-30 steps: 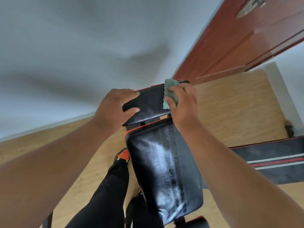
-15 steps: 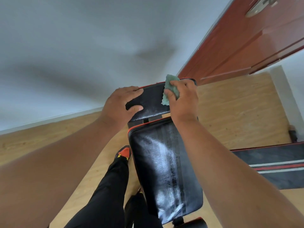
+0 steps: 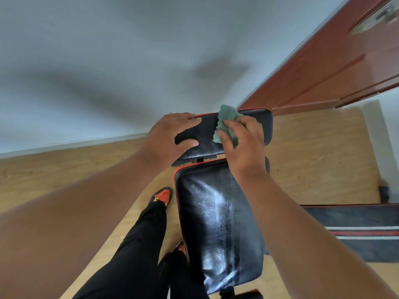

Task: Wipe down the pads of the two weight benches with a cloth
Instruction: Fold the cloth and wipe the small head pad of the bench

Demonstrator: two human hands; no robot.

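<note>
Fingers of right hand (image 3: 244, 145) pinch cloth (image 3: 227, 116) on small pad (image 3: 205, 131); left hand (image 3: 168, 137) clasps it; door (image 3: 323, 67) behind.

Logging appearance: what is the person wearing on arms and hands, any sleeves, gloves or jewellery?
The left forearm and right forearm are bare, no sleeves in view. The left hand and right hand are ungloved; no watch, band or ring shows on either.

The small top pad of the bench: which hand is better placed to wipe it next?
Right. The right hand pinches the green cloth against the small pad, so it can wipe at once. The left hand holds no cloth; it grips the pad's left end, likely steadying it.
</note>
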